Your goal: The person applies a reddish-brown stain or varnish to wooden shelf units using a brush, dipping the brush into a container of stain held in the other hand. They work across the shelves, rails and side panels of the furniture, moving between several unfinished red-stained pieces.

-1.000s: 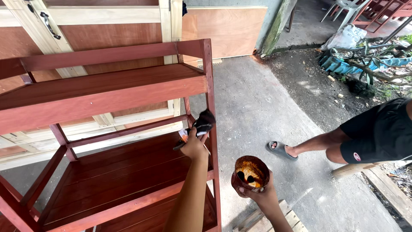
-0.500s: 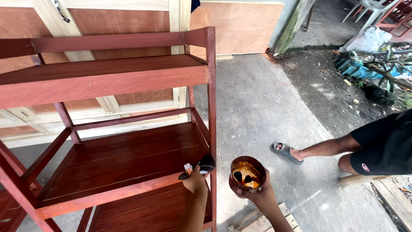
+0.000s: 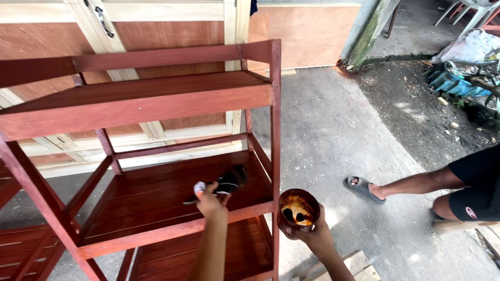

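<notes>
Two risks: left hand [image 3: 211, 202], clenched on a dark brush [image 3: 225, 183] over the shelf [image 3: 151, 195], may drip; right hand [image 3: 312, 234], gripping the stain cup [image 3: 298, 208] beside the shelf, may tip it.

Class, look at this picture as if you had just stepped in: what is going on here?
A person stands over a red-brown wooden shelf rack. The left hand holds a dark brush or stain-soaked rag above the middle shelf. The right hand holds a small round tin of brownish stain beside the rack's front post. Another person's bare leg in a sandal rests on the concrete floor to the right.
</notes>
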### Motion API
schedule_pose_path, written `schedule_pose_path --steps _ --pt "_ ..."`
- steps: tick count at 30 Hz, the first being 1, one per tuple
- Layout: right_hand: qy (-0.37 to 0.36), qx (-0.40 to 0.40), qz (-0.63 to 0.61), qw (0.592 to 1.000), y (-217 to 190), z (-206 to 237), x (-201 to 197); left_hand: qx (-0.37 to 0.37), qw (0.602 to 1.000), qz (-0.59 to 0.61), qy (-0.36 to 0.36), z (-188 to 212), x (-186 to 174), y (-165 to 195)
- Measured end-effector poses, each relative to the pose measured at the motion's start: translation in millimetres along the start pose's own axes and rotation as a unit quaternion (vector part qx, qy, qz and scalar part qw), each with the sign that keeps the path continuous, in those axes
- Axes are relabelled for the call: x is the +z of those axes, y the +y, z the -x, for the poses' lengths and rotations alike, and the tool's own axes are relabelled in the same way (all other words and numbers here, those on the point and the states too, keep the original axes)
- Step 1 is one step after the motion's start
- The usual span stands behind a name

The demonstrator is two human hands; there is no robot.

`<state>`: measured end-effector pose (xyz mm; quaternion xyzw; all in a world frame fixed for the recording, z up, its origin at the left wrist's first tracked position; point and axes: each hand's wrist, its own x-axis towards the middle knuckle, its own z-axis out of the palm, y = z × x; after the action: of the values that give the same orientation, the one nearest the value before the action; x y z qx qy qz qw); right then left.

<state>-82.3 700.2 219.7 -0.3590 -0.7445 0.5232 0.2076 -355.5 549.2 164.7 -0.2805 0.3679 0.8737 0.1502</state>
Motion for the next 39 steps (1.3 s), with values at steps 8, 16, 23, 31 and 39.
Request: schedule_pose_path --steps 8,16,23,31,39 --pt "-0.076 0.007 -0.161 0.984 -74.6 -7.9 77.0 0.000 0.944 0.242 -0.222 -17.4 61.3 211.0" --pt "-0.067 -0.041 -0.144 0.987 -112.2 8.3 124.0 -0.031 0.913 0.227 -0.337 -39.6 98.6 277.0" --pt "-0.019 -0.016 -0.139 0.990 -104.1 32.9 127.8 -0.081 0.948 0.160 -0.265 -43.7 96.7 257.1" --pt "0.055 0.055 -0.215 0.974 -91.0 53.9 92.7 -0.030 0.925 -0.132 -0.355 13.5 107.3 111.0" --pt "0.158 -0.051 -0.125 0.978 -30.8 43.1 25.4 0.412 0.674 -0.427 -0.440 68.9 115.3 -29.8"
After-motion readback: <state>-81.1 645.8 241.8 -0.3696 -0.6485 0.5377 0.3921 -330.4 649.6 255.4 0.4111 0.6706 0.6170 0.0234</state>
